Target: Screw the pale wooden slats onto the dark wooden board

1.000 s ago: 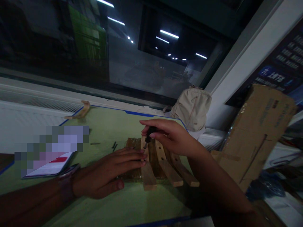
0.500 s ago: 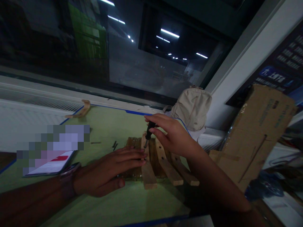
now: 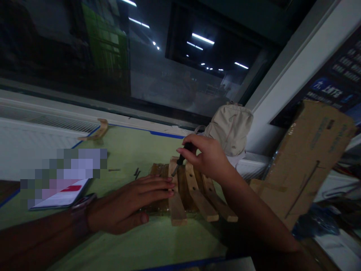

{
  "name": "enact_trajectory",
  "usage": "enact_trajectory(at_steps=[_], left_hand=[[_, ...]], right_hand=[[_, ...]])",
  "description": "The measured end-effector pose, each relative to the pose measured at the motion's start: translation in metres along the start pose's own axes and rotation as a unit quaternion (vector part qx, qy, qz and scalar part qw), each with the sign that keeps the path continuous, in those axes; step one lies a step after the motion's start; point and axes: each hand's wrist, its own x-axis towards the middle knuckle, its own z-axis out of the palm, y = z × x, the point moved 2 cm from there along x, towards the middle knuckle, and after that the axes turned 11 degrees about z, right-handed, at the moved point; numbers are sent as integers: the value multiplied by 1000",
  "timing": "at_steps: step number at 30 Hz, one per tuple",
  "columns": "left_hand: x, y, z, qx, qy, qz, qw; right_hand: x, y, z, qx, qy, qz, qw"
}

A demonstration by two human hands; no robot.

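Note:
A wooden assembly of several pale slats (image 3: 194,197) fixed across a darker board lies on the green mat (image 3: 126,150). My left hand (image 3: 129,205) lies flat on its left side, fingers stretched out and fingertips against the leftmost slat. My right hand (image 3: 207,156) is closed round a small black-handled screwdriver (image 3: 180,160), whose tip points down at the top end of the leftmost slat. A dark watch sits on my left wrist.
A few small dark screws (image 3: 136,172) lie on the mat left of the assembly. A card or booklet (image 3: 60,197) lies at the left. One curved wooden piece (image 3: 97,131) rests at the mat's far edge. A beige cap (image 3: 229,128) and a cardboard box (image 3: 307,150) stand at the right.
My right hand has shifted to the right and turned, tilting the screwdriver handle rightward while its tip stays at the slat's top end. The left hand has kept still.

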Motion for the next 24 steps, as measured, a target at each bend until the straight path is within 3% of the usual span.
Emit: enact_trajectory(at_steps=[5, 10, 14, 17, 21, 24], left_hand=[[2, 0, 0, -4, 8, 6, 1000], [3, 1, -2, -2, 10, 9, 1000], [3, 0, -1, -3, 1, 7, 1000], [3, 0, -1, -2, 3, 7, 1000], [3, 1, -1, -3, 10, 9, 1000], [2, 0, -1, -7, 9, 7, 1000]], right_hand=[[-5, -3, -8, 82, -60, -75, 992], [-7, -7, -6, 217, -109, -40, 969], [-3, -3, 0, 140, -21, -15, 990], [1, 3, 2, 60, 10, 14, 998], [0, 2, 0, 24, -5, -42, 999], [-4, -3, -4, 74, -59, -88, 992]])
